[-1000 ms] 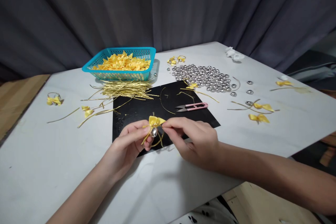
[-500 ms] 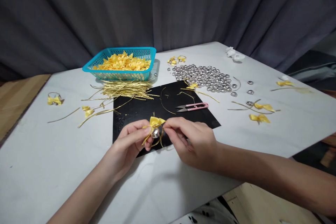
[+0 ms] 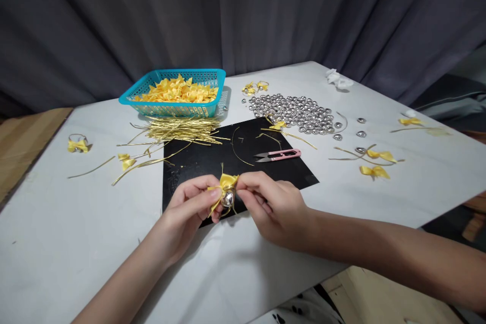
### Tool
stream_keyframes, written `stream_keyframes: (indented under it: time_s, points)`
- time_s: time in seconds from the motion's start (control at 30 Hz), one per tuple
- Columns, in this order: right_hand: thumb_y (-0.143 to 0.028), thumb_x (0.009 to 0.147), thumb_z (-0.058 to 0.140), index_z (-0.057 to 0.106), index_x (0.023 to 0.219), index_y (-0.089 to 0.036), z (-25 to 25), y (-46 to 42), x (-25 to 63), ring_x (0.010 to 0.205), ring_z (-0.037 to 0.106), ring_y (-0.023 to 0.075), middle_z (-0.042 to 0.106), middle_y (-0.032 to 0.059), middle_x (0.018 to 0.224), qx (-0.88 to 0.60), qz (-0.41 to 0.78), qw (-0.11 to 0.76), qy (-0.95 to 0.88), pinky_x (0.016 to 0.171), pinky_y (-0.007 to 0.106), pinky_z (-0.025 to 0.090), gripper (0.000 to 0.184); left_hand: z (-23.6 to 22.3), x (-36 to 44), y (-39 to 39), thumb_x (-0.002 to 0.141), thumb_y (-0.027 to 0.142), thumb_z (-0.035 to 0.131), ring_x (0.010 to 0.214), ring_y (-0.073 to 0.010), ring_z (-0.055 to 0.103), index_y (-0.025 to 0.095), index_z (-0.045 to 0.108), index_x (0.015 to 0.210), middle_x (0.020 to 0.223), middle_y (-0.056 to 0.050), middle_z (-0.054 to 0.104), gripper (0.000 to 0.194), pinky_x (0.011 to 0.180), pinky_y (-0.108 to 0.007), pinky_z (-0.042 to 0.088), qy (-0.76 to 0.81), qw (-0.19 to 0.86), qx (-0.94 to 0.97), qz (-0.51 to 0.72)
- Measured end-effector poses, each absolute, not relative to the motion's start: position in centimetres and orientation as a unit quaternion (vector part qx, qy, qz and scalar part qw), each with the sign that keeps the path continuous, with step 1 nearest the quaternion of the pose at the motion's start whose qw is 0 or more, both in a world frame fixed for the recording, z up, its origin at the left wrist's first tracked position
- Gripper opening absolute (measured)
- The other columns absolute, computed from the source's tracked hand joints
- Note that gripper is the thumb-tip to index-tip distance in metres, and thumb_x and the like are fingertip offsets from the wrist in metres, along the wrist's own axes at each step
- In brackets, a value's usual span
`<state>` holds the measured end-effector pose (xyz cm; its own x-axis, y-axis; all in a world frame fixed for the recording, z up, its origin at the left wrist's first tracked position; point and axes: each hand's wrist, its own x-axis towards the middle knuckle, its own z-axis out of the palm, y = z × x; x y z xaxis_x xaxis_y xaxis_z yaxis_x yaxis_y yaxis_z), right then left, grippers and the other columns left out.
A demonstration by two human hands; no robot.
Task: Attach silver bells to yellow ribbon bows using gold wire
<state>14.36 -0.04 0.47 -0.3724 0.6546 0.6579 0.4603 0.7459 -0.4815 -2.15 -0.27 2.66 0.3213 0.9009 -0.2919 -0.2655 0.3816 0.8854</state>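
Over the front of the black mat (image 3: 197, 162), my left hand (image 3: 192, 207) is closed on a yellow ribbon bow (image 3: 228, 180), thumb on its left side. A shiny silver bell (image 3: 228, 198) hangs just under the bow's middle. Thin gold cord is wound about them, with loose ends sticking out above and below. My right hand (image 3: 277, 207) pinches at the bow's right side, seemingly on the gold cord; its fingertips hide the exact grip. Pink-handled thread snips (image 3: 283, 154) lie on the mat beyond my right hand.
A blue basket (image 3: 170, 110) of yellow bows stands at the back left, a bundle of gold cords (image 3: 178, 129) before it. Many silver bells (image 3: 292, 111) are spread behind the mat. Loose bows (image 3: 374, 171), cords and bells lie right; a bow with a cord loop (image 3: 78, 145) lies left.
Both hands and the bow with its bell have shifted slightly: the bow and bell sit a little lower and farther right. Both grips stay closed.
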Motion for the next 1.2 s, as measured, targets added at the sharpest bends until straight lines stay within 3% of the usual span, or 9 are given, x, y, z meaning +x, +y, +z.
stream_keyframes:
  time_s: [0.37, 0.83, 1.0, 1.2]
  points:
    - [-0.007, 0.085, 0.040, 0.046, 0.090, -0.016, 0.0, -0.1, 14.4, 0.048, 0.047, 0.0019, 0.061, -0.0029, 0.073, -0.313, 0.116, 0.472, -0.816, 0.046, 0.013, 0.035, 0.012, 2.9, -1.8, -1.0, 0.062, 0.031, 0.075, 0.049, -0.0073, 0.043, 0.014, 0.065, 0.059, 0.052, 0.000, 0.054, 0.020, 0.045, -0.016, 0.036, 0.407, 0.718, 0.378, 0.419]
    - [-0.005, 0.084, 0.037, 0.046, 0.089, -0.018, 0.4, -0.7, 14.4, 0.062, 0.058, 0.0027, 0.064, -0.0011, 0.079, -0.307, 0.157, 0.471, -0.812, 0.048, 0.014, 0.039, 0.017, 2.7, -1.4, -1.6, 0.066, 0.029, 0.073, 0.049, -0.0078, 0.043, 0.015, 0.063, 0.057, 0.051, 0.001, 0.054, 0.019, 0.047, -0.017, 0.036, 0.415, 0.706, 0.398, 0.413]
    - [-0.005, 0.084, 0.040, 0.045, 0.090, -0.017, 0.2, -0.9, 14.2, 0.060, 0.057, 0.0022, 0.063, -0.0018, 0.076, -0.314, 0.170, 0.483, -0.800, 0.046, 0.013, 0.037, 0.014, 2.9, -0.8, -1.6, 0.057, 0.030, 0.077, 0.046, -0.0061, 0.042, 0.013, 0.063, 0.054, 0.048, 0.001, 0.052, 0.022, 0.044, -0.015, 0.036, 0.404, 0.733, 0.338, 0.430]
    - [-0.004, 0.083, 0.042, 0.044, 0.088, -0.017, 0.2, -0.5, 14.2, 0.060, 0.056, 0.0022, 0.062, -0.0024, 0.073, -0.306, 0.170, 0.481, -0.804, 0.049, 0.012, 0.038, 0.014, 2.8, -0.9, -1.3, 0.057, 0.029, 0.077, 0.045, -0.0054, 0.044, 0.013, 0.062, 0.053, 0.048, 0.001, 0.052, 0.023, 0.044, -0.014, 0.038, 0.399, 0.743, 0.316, 0.434]
